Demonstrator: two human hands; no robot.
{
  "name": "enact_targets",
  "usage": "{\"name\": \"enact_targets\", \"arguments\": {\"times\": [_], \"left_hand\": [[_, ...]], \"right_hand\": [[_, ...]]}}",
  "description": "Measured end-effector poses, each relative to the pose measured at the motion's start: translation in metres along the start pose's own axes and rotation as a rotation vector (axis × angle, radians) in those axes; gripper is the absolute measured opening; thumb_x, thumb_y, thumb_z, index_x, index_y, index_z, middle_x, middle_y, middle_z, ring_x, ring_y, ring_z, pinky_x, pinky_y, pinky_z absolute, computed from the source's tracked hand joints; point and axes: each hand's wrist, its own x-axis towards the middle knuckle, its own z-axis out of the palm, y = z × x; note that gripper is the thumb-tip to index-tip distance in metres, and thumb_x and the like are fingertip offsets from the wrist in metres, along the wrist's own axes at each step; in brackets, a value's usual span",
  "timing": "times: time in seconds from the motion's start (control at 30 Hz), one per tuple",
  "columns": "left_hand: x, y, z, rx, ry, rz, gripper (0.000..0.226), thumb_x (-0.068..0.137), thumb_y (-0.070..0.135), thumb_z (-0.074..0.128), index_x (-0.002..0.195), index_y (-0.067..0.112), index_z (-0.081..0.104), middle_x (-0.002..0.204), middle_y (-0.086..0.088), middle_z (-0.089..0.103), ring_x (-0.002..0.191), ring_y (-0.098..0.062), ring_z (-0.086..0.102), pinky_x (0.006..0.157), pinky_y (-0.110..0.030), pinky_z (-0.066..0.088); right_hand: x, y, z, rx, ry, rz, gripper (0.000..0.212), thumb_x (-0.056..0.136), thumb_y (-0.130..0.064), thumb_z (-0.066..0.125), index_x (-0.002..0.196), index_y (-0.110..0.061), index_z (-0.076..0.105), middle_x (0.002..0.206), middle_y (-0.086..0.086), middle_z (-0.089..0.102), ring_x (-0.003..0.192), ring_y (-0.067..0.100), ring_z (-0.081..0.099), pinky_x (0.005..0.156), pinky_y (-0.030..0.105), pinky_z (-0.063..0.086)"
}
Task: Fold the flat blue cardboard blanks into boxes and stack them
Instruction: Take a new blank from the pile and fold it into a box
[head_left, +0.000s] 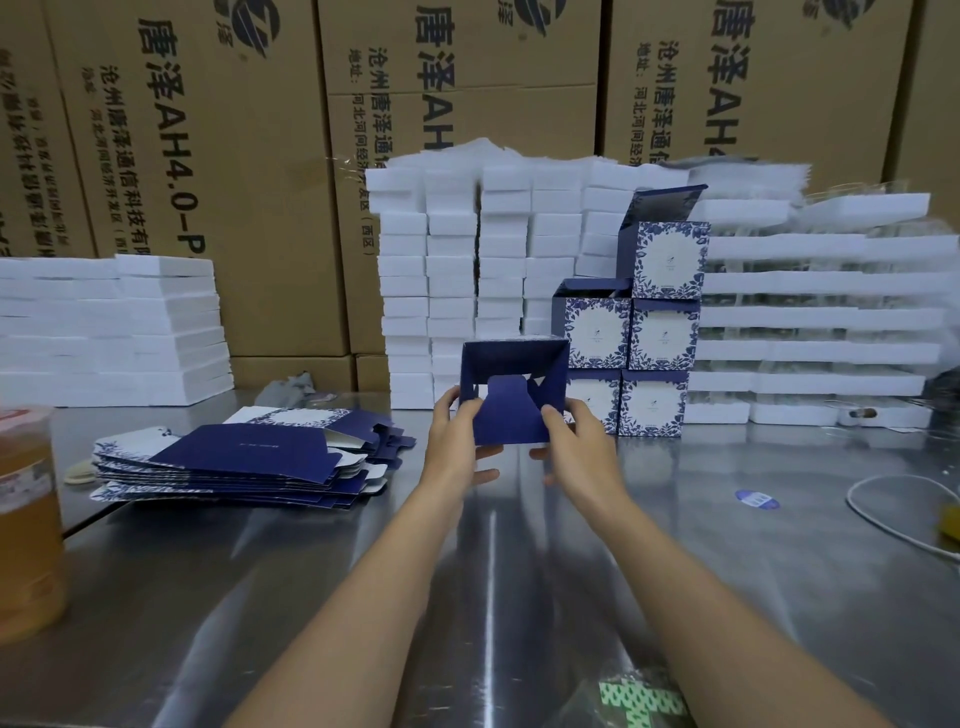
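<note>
Pile of flat blanks (234, 462) is lying left on the steel table (519, 571), w/ finished boxes (654, 332) stacking up far right, foam blocks (467, 270) behind. Left hand (457, 441) & right hand (576, 447) are gripping a half-folded box (511, 389) above mid-table, partly hiding the stack. Its flapped end is facing near, long axis running left-right.

Steel table (727, 571): the near and centre surface is open for passage.
Left side: pile of flat blanks (244, 462); drink cup (26, 519) at the edge.
Rear: white foam stacks (452, 270) form a wall, with stacked boxes (649, 338) in front.
Right side: white cable (850, 501) lies on the surface.
Centre: left hand (457, 441) and right hand (576, 447) grip a half-folded box (511, 389) before the stacked boxes; the gap cannot be judged.
</note>
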Motion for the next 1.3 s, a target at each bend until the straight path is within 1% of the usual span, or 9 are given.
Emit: {"name": "enact_targets", "arguments": {"times": [0.1, 0.27, 0.47, 0.57, 0.77, 0.93, 1.1, 1.23, 1.3], "left_hand": [[-0.003, 0.001, -0.001, -0.07, -0.029, -0.039, 0.038, 0.101, 0.053, 0.056, 0.137, 0.042, 0.053, 0.123, 0.004, 0.072, 0.098, -0.018, 0.078, 0.08, -0.045, 0.066], [-0.004, 0.001, 0.001, -0.054, -0.038, -0.046, 0.06, 0.085, 0.075, 0.068, 0.131, 0.042, 0.046, 0.114, 0.014, 0.067, 0.104, -0.011, 0.069, 0.085, -0.049, 0.065], [-0.007, -0.002, 0.001, -0.003, 0.008, -0.065, 0.062, 0.085, 0.075, 0.069, 0.124, 0.031, 0.051, 0.112, 0.007, 0.071, 0.097, -0.011, 0.072, 0.066, -0.037, 0.066], [-0.007, -0.003, 0.003, -0.005, -0.002, -0.063, 0.059, 0.086, 0.074, 0.068, 0.124, 0.031, 0.052, 0.112, 0.006, 0.072, 0.098, -0.011, 0.072, 0.071, -0.039, 0.067], [-0.005, -0.002, 0.002, -0.064, -0.115, -0.034, 0.055, 0.085, 0.07, 0.072, 0.129, 0.038, 0.059, 0.116, 0.011, 0.075, 0.1, -0.012, 0.077, 0.074, -0.041, 0.066], [0.0, -0.005, 0.002, -0.094, -0.078, 0.027, 0.032, 0.095, 0.04, 0.073, 0.125, 0.039, 0.061, 0.12, 0.004, 0.074, 0.09, -0.008, 0.077, 0.068, -0.038, 0.066], [0.0, -0.004, 0.001, -0.107, -0.06, 0.11, 0.07, 0.097, 0.029, 0.072, 0.156, 0.042, 0.038, 0.135, 0.007, 0.067, 0.097, -0.011, 0.077, 0.076, -0.042, 0.067], [0.001, -0.005, 0.003, -0.133, -0.045, 0.141, 0.076, 0.1, 0.018, 0.07, 0.16, 0.042, 0.031, 0.145, 0.005, 0.061, 0.101, -0.015, 0.077, 0.076, -0.04, 0.067], [0.001, -0.004, 0.003, -0.138, -0.04, 0.142, 0.076, 0.099, 0.018, 0.072, 0.16, 0.04, 0.033, 0.144, 0.006, 0.062, 0.099, -0.012, 0.077, 0.074, -0.039, 0.066]], "right_hand": [[-0.001, -0.002, 0.0, 0.068, -0.033, 0.043, 0.039, 0.1, -0.048, 0.049, 0.133, -0.03, 0.056, 0.119, -0.006, 0.067, 0.088, 0.014, 0.075, 0.063, 0.039, 0.062], [-0.003, -0.004, -0.001, 0.101, -0.044, 0.067, 0.071, 0.078, -0.084, 0.055, 0.122, -0.028, 0.056, 0.121, -0.007, 0.068, 0.112, 0.015, 0.067, 0.099, 0.051, 0.056], [-0.004, -0.003, -0.001, 0.146, -0.03, 0.019, 0.059, 0.081, -0.077, 0.065, 0.12, -0.035, 0.052, 0.119, -0.006, 0.069, 0.107, 0.013, 0.071, 0.099, 0.047, 0.057], [-0.004, -0.003, -0.001, 0.137, -0.032, -0.001, 0.055, 0.088, -0.074, 0.063, 0.125, -0.036, 0.051, 0.119, -0.007, 0.07, 0.104, 0.009, 0.07, 0.097, 0.042, 0.058], [-0.007, -0.009, -0.005, 0.159, -0.073, -0.015, 0.082, 0.085, -0.084, 0.051, 0.148, -0.032, 0.047, 0.145, -0.007, 0.059, 0.13, 0.013, 0.059, 0.113, 0.049, 0.047], [-0.013, -0.007, -0.004, 0.049, -0.09, -0.151, 0.047, 0.101, -0.051, 0.06, 0.143, -0.03, 0.057, 0.132, -0.017, 0.069, 0.123, 0.004, 0.062, 0.113, 0.042, 0.047], [-0.012, -0.005, 0.0, -0.026, -0.121, -0.185, 0.067, 0.103, -0.043, 0.061, 0.162, -0.026, 0.035, 0.154, -0.011, 0.054, 0.141, 0.009, 0.05, 0.12, 0.04, 0.039], [-0.014, -0.007, 0.0, 0.033, -0.085, -0.19, 0.046, 0.101, -0.034, 0.061, 0.147, -0.037, 0.052, 0.129, -0.028, 0.067, 0.12, -0.006, 0.061, 0.103, 0.028, 0.049], [-0.013, -0.007, 0.001, 0.095, -0.086, -0.141, 0.043, 0.103, -0.034, 0.062, 0.145, -0.036, 0.054, 0.13, -0.022, 0.069, 0.12, 0.004, 0.064, 0.104, 0.039, 0.052]]}}
